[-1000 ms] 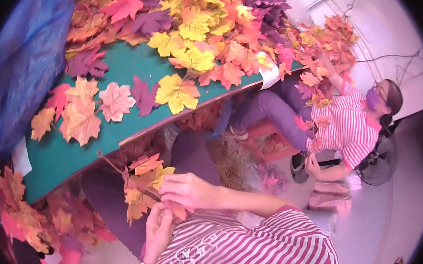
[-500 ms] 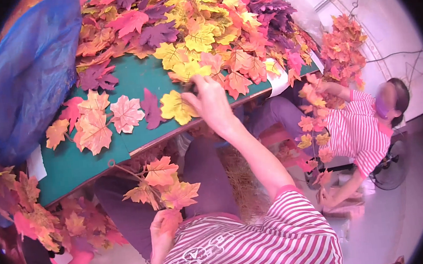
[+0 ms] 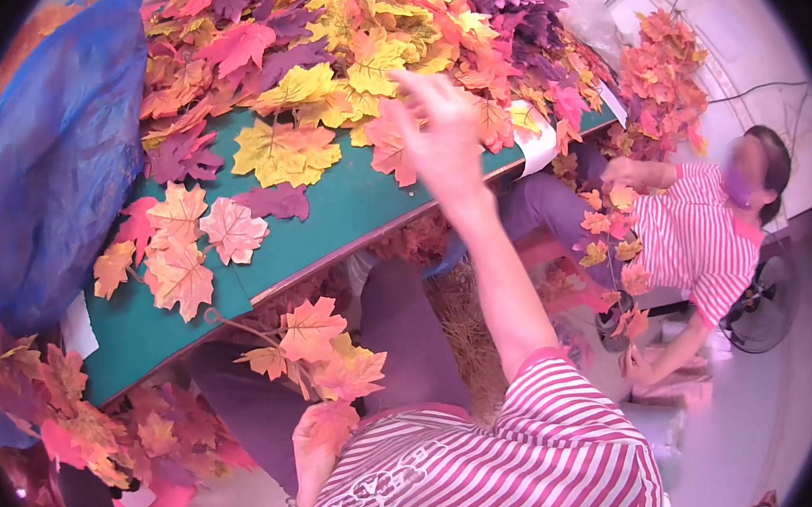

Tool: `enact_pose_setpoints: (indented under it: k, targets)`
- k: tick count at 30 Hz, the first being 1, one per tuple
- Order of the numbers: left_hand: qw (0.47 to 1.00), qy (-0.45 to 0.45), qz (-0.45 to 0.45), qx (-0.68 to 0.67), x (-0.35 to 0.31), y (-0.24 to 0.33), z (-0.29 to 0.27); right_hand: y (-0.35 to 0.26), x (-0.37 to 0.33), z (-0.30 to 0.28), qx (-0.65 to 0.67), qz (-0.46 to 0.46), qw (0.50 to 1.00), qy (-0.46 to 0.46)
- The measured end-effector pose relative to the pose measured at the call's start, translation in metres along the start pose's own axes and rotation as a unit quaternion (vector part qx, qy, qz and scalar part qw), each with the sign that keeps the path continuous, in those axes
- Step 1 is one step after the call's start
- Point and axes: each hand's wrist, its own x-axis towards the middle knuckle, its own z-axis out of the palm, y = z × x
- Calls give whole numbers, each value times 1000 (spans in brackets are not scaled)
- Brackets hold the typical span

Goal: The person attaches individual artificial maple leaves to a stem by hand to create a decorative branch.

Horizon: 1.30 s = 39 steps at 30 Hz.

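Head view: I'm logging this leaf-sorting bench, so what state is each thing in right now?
Right hand: raised over the leaf pile, fingers spread, blurred, holding nothing that shows.
Left hand: closed on the leaf sprig, near the lap.
Leaf sprig: upright, orange and yellow leaves fanned out.
Leaf pile: heaped loose on the table's far side.
Green table: partly covered by scattered leaves.
Blue bag: slumped at the table's left end.

Right hand (image 3: 439,122): arm stretched far forward, fingers spread, blurred. Left hand (image 3: 314,442): low against the chest, fingers curled closed.
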Motion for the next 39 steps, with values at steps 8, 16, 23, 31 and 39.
enact_pose_setpoints:
  k: [8,16,23,31,39]
  targets:
    - [997,20,-29,-70,8,6,11,61,-20,-45,-96,63,993,-41]
    - [997,-20,-18,78,-8,34,39,52,-16,-54,-25,16,999,-17]
    - [963,-92,14,254,-12,30,24,38,19,-77,96,82,990,-56]
    - [987,-21,3,159,-23,7,39,-154,-80,-76,400,-120,834,-361]
    - [989,-38,68,127,-27,10,44,-179,-194,-63,315,98,785,-523]
